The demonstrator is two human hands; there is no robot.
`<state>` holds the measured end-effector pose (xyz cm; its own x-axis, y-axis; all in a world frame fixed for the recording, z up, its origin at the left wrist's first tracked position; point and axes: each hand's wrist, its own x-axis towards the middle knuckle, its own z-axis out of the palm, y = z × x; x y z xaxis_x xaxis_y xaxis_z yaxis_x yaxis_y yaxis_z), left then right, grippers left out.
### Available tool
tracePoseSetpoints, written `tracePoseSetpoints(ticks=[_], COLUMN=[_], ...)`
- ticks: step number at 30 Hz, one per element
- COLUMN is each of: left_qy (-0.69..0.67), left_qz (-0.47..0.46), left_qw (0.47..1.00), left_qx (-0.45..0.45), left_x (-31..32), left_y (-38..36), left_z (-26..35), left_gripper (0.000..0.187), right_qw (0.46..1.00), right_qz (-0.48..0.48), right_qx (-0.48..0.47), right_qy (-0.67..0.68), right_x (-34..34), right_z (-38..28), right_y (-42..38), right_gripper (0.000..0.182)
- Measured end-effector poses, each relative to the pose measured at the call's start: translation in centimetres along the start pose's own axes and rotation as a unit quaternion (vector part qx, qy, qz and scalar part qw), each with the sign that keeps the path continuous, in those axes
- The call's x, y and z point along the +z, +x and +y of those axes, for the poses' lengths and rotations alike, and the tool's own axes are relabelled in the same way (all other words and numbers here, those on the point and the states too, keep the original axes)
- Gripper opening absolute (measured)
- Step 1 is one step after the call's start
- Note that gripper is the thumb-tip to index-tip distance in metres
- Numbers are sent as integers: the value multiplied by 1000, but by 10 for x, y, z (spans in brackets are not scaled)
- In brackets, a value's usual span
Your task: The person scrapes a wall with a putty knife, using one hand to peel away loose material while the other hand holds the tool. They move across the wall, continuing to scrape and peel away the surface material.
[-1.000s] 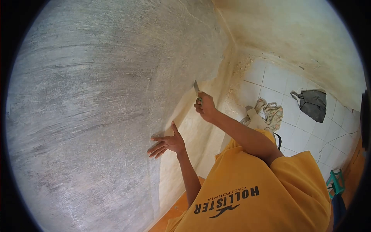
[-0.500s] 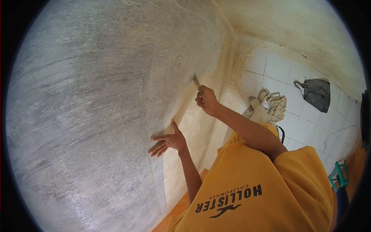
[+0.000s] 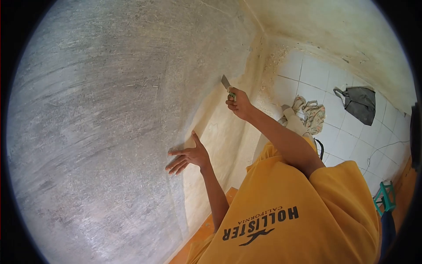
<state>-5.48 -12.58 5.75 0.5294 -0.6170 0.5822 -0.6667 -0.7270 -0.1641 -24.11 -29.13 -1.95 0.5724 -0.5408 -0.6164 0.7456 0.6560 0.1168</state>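
Observation:
My right hand (image 3: pixel 238 104) is closed around the handle of a scraper (image 3: pixel 225 82). The scraper's flat metal blade points up and left, at the wall near the border between the grey rough surface (image 3: pixel 110 110) and the cream strip (image 3: pixel 213 136). Lower and to the left, my left hand (image 3: pixel 191 156) rests against the wall with its fingers spread and holds nothing. Its fingertips lie on the grey part.
White floor tiles (image 3: pixel 312 79) lie at the right, with crumbled debris along the wall's base. On them are a dark bag (image 3: pixel 360 105), a crumpled patterned cloth (image 3: pixel 314 118) and a thin cable (image 3: pixel 376 152). A green stool (image 3: pixel 386 196) stands at the lower right.
My right hand has moved slightly up along the wall with the scraper. My left hand has shifted a little up and left, its fingers still spread.

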Motion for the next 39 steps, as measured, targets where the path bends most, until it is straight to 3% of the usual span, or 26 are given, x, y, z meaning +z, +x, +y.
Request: tracePoseSetpoints(ticks=[6,8,9,12,17,21,24,26,30,31,34,35,39], left_qy=[-62,-20,-17,-11,-5,-64,-23,-17,-1,-23,-46,-29,-1], left_qz=[-21,3,7,25,2,-28,-37,-40,-33,-32,-34,-36,-20], left_qw=[998,1000,1000,1000,1000,998,999,999,999,999,998,999,1000], left_qx=[9,-1,3,11,7,6,-12,-18,-15,-11,-3,-10,-4], left_x=[2,8,6,7,3,-2,-4,-2,0,1,0,-3,-1], left_y=[5,1,-2,5,4,4,4,4,3,3,3,4,2], left_z=[-1,-6,-8,-4,2,1,3,4,0,0,-2,1,1], left_gripper=[142,143,142,141,141,140,139,139,138,138,138,138,139], right_qw=[1000,998,1000,998,996,997,996,998,998,999,996,999,995], right_qz=[14,48,7,43,-31,-6,48,-13,41,16,57,17,50], right_qx=[-7,-25,-5,-34,-46,-49,-54,-24,-21,-35,-51,-34,-69], right_qy=[-3,-11,20,-17,-63,-57,-52,-47,-31,-23,-55,-38,-46], right_x=[24,4,1,14,6,-4,12,25,-8,-9,26,32,5], right_z=[17,7,-5,16,27,7,35,43,19,13,43,49,34], right_y=[-27,1,7,-1,-19,4,-7,-38,16,16,-22,-35,2], right_gripper=[17,17,17,16,15,14,14,20,21,21,20,20,21])
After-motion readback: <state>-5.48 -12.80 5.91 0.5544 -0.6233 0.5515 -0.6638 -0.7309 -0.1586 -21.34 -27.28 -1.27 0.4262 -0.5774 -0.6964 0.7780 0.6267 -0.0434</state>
